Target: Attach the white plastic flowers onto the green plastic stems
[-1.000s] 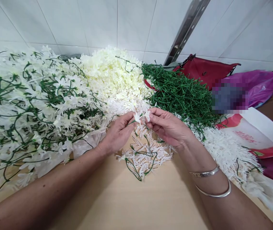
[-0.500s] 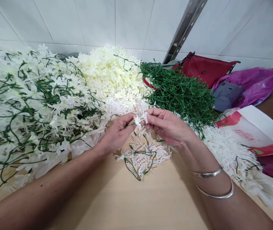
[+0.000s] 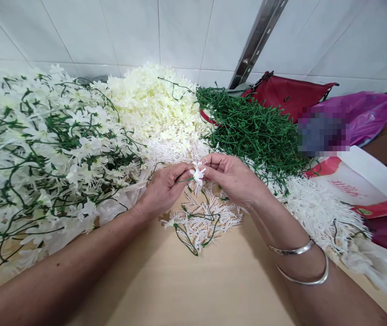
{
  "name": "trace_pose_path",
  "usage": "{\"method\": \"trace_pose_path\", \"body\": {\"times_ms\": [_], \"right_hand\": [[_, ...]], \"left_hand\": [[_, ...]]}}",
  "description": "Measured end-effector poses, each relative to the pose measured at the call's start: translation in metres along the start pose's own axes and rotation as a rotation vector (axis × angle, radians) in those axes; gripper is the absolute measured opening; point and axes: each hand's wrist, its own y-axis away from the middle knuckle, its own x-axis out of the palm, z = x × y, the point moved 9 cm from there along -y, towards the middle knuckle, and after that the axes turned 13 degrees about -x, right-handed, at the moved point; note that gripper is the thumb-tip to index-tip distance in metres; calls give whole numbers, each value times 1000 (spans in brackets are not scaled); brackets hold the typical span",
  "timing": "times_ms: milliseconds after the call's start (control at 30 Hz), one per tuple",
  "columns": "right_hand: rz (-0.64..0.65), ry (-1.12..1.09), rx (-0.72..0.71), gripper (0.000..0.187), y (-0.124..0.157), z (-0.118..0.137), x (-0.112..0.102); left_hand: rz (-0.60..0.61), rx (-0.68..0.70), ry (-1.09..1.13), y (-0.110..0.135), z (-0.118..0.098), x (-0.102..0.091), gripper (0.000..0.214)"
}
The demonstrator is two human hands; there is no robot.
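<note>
A small white artificial flower (image 3: pixel 197 174) is held up between my two hands over the table. My left hand (image 3: pixel 162 186) pinches it from the left, where a bit of green stem shows at the fingertips. From the right, the thumb and forefinger of my right hand (image 3: pixel 232 177) close on the blossom. Just below lie loose white stamens (image 3: pixel 210 222) with a few green stems (image 3: pixel 193 248) among them. Behind my hands rises a heap of cream-white petals (image 3: pixel 159 104). What the curled fingers cover is hidden.
Assembled white flowers on green stems (image 3: pixel 54 149) pile up at the left. Green stems (image 3: pixel 254 127) are heaped right of centre, before a red bag (image 3: pixel 292 93). Farther right are a purple plastic bag (image 3: pixel 366 111), a red-and-white paper bag (image 3: pixel 346 181) and more white stamens (image 3: pixel 322 208).
The fingertips of both hands have come closer together at the flower. The blossom has turned and now sits more upright between them. The view has shifted slightly.
</note>
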Motion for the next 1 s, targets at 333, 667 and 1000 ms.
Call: {"method": "trace_pose_path", "body": {"times_ms": [333, 667, 1000], "right_hand": [[-30, -180, 61, 38, 0, -17, 6], [-54, -299, 139, 41, 2, -27, 10], [-57, -411, 130, 44, 1, -27, 8]], "left_hand": [[-6, -40, -6, 0, 4, -1, 21], [-12, -69, -4, -1, 6, 0, 23], [-29, -156, 121, -3, 17, 0, 24]]}}
